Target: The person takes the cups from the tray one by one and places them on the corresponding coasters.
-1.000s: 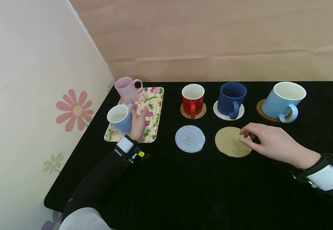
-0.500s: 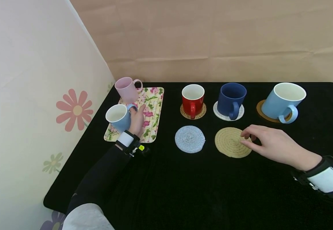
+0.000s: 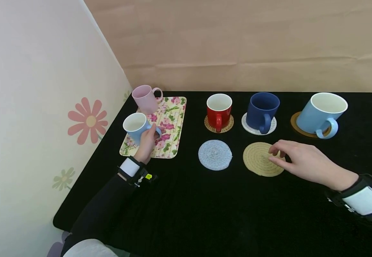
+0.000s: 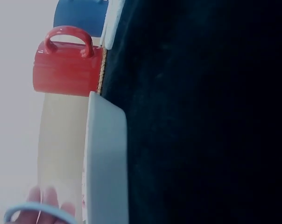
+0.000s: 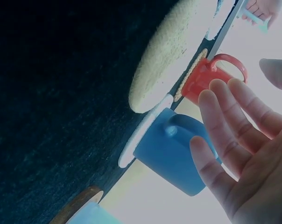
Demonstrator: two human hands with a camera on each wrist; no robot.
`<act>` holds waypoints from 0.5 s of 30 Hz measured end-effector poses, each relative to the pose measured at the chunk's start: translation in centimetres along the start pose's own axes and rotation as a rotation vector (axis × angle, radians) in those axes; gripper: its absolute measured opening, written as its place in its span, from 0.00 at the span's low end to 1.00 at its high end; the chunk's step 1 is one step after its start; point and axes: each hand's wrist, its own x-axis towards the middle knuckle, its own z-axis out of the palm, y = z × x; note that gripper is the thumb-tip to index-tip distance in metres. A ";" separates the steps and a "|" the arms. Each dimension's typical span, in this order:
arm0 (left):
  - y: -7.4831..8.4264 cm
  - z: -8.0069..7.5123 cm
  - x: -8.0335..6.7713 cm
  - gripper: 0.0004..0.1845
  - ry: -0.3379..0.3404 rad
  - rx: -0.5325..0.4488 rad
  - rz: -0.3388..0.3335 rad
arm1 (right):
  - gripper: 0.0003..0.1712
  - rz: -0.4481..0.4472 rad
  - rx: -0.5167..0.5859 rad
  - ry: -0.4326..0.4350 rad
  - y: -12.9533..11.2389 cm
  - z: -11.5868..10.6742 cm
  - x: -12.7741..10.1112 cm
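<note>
My left hand grips a small light blue mug by its handle, over the left side of a floral tray. A pink mug stands at the tray's far corner. My right hand is relaxed, and its fingertips rest on the right edge of a tan woven coaster. In the right wrist view the fingers are spread and hold nothing above the tan coaster. A bare blue woven coaster lies left of the tan one.
Along the back a red mug, a navy mug and a large light blue mug each stand on a coaster. A flowered wall panel borders the black table on the left.
My left hand has drawn back and its fingers have closed round the small blue mug's handle; the mug has shifted slightly. The right hand has stayed at the tan coaster.
</note>
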 end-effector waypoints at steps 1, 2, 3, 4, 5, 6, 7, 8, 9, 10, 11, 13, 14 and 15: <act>-0.1 -0.2 -0.3 0.30 -0.017 0.000 0.004 | 0.10 -0.001 0.001 -0.001 0.0 0.0 0.0; -0.2 -0.3 -0.6 0.30 -0.035 0.004 0.011 | 0.10 -0.002 0.000 0.000 -0.1 0.1 0.1; -0.3 -0.5 -0.9 0.30 -0.052 0.008 0.016 | 0.10 -0.004 -0.002 0.002 -0.1 0.1 0.1; -0.4 -0.6 -1.1 0.30 -0.069 0.008 0.021 | 0.09 -0.006 -0.003 0.006 -0.2 0.1 0.1; -0.4 -0.7 -1.4 0.29 -0.080 0.009 0.023 | 0.09 -0.007 -0.006 0.010 -0.3 0.2 0.2; -0.4 -0.8 -1.6 0.29 -0.090 0.007 0.027 | 0.09 -0.006 -0.006 0.011 -0.4 0.2 0.2; -0.5 -0.8 -1.8 0.28 -0.096 0.011 0.031 | 0.08 -0.008 -0.008 0.013 -0.5 0.3 0.2; -0.5 -0.9 -2.0 0.28 -0.103 0.017 0.031 | 0.08 -0.009 -0.010 0.015 -0.6 0.4 0.3; -0.5 -1.0 -2.1 0.27 -0.106 0.017 0.029 | 0.08 -0.011 -0.009 0.014 -0.6 0.4 0.4; -0.6 -1.0 -2.2 0.27 -0.107 0.021 0.030 | 0.08 -0.015 -0.008 0.014 -0.7 0.5 0.4; -0.6 -1.1 -2.3 0.27 -0.109 0.023 0.030 | 0.08 -0.017 -0.005 0.012 -0.8 0.6 0.5; -0.7 -1.4 -2.5 0.26 -0.117 0.015 0.028 | 0.08 -0.020 -0.003 0.008 -1.0 0.7 0.7; -0.8 -1.6 -2.5 0.26 -0.122 0.010 0.030 | 0.08 -0.021 -0.001 0.004 -1.1 0.7 0.8; -0.8 -1.8 -2.6 0.26 -0.132 0.013 0.035 | 0.08 -0.021 0.002 0.000 -1.1 0.7 0.9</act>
